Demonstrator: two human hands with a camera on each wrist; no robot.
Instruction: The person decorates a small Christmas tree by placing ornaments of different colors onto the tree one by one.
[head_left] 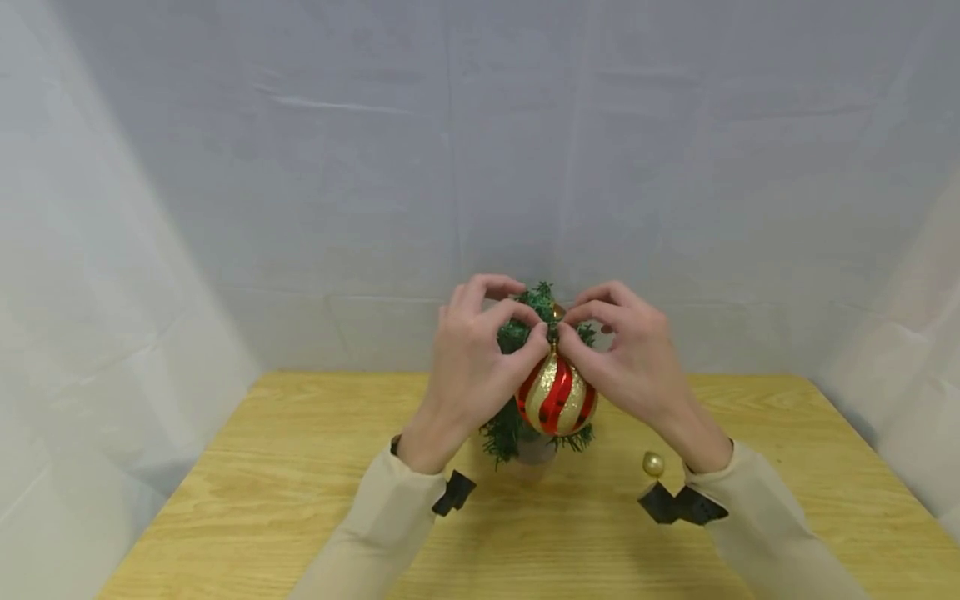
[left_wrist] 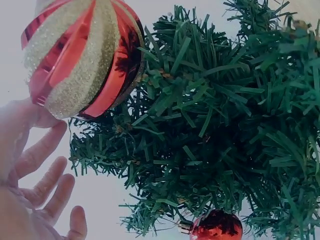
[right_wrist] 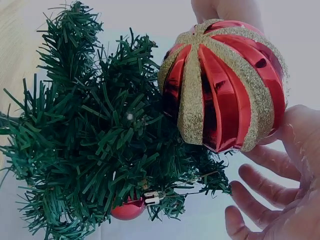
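A large red-and-gold striped Christmas bauble (head_left: 557,396) hangs in front of a small artificial Christmas tree (head_left: 504,429). My left hand (head_left: 476,342) pinches with thumb and index finger at the bauble's top, from the left. From the right, my right hand (head_left: 630,350) pinches at the same spot, its fingertips close to the left ones. The thin hanger between them is too small to make out. Both wrist views show the bauble (left_wrist: 82,57) beside the green branches (right_wrist: 110,125), with the other fingers of each hand spread loosely below it.
A small red bauble (left_wrist: 217,227) hangs among the branches on the tree's far side. One small gold bauble (head_left: 654,463) lies on the wooden table (head_left: 315,467), near my right wrist. Pale cloth (head_left: 360,183) surrounds the table at the back and sides.
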